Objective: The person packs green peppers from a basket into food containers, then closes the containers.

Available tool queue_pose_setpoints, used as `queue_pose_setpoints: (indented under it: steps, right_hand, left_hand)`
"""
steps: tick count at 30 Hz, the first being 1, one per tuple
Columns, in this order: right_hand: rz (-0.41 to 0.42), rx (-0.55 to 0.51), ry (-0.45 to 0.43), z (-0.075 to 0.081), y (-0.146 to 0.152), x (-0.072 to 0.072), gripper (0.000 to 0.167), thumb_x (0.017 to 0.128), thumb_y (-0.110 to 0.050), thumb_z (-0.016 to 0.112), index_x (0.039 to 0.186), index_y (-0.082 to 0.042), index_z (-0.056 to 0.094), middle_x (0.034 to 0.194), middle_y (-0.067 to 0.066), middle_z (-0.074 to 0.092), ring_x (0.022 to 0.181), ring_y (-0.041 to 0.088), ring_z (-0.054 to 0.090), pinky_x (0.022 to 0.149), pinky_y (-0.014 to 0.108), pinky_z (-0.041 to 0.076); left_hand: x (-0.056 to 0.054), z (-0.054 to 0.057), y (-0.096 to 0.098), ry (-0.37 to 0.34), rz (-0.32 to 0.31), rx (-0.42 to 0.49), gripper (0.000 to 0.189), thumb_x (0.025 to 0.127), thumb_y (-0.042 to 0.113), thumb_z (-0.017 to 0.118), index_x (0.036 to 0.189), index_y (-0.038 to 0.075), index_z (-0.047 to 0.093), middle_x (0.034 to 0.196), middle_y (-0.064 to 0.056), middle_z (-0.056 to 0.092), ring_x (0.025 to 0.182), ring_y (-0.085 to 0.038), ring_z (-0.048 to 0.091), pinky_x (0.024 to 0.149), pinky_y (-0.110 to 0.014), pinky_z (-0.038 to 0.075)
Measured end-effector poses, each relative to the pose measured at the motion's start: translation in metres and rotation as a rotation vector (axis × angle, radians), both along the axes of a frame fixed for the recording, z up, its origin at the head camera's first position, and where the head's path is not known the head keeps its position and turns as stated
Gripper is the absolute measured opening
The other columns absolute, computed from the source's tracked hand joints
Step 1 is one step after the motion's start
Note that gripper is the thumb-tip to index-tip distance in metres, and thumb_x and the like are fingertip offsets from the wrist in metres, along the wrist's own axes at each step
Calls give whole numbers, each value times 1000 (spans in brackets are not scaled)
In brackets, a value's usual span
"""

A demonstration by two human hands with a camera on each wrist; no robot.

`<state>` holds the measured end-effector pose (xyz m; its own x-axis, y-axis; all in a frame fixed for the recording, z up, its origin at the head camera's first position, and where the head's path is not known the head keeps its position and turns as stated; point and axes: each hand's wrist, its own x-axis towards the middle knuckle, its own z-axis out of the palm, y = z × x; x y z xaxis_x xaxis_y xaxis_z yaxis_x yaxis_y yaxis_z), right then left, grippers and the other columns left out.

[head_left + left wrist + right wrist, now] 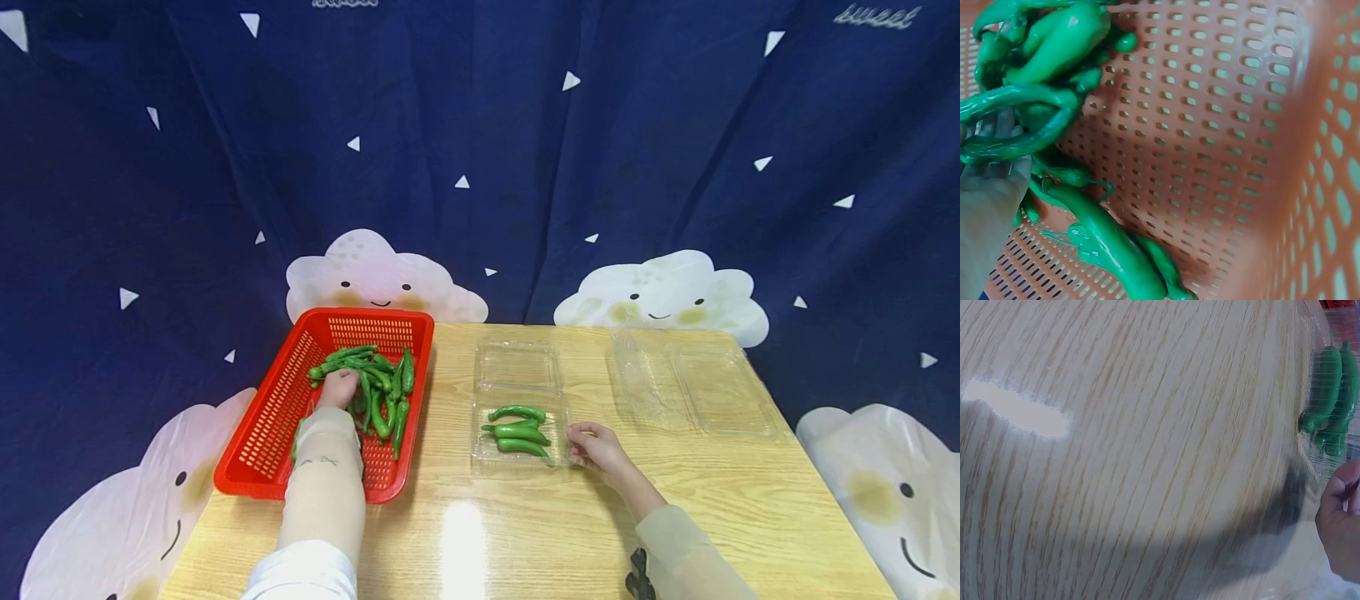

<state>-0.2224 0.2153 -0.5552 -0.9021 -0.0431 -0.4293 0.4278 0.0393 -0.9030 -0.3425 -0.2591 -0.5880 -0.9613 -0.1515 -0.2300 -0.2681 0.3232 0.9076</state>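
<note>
Inside the red basket (251, 467), my left hand (340, 390) reaches into a pile of green chili peppers (381, 421). In the left wrist view, two long green peppers (1022, 147) lie across the fingers of my left hand (991, 194), which holds them; part of the grip is hidden. A clear plastic clamshell box (517, 367) stands with its lid laid back at mid-table, several green peppers (517, 432) side by side in its near half. At the box's right edge, my right hand (597, 450) pinches the rim with curled fingers. The right wrist view shows that hand (1342, 519) beside the peppers.
More clear plastic boxes (720, 387) lie on the right side of the wooden table (540, 533). A dark blue curtain (480, 150) with white clouds hangs behind the table. The basket's raised wall (1335, 187) surrounds my left hand.
</note>
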Motion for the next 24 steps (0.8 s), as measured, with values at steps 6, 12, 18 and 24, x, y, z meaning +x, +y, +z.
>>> queue_pose_setpoints:
  steps: [6,12,18,24]
  right_hand:
    - [-4,4,-5,1,-1,0,35,92,-13,53,119,8,44,81,7,54,64,9,52,59,20,48]
    - [-2,3,-1,1,-1,0,36,92,-13,53,119,8,44,81,7,54,64,9,53,58,19,48]
    - [-10,-3,-4,0,0,-1,34,92,-12,52,119,9,44,81,8,54,63,10,53,57,19,47]
    - [-3,-17,-1,1,-1,0,36,93,-11,51,121,10,42,81,7,54,64,10,53,56,18,46]
  left_hand:
    - [31,69,27,-29,84,297,34,84,1,30,109,-9,49,78,-13,66,59,-16,58,56,-32,46]
    - [37,116,45,-28,20,425,34,86,0,19,106,-2,47,74,-2,55,68,-18,61,68,-38,49]
    - [24,149,66,39,-40,474,29,89,2,19,101,4,45,83,-10,48,72,-15,63,85,-48,45]
    - [-19,142,91,182,-143,503,28,89,6,29,109,-4,46,86,-9,47,90,-34,63,79,-46,50]
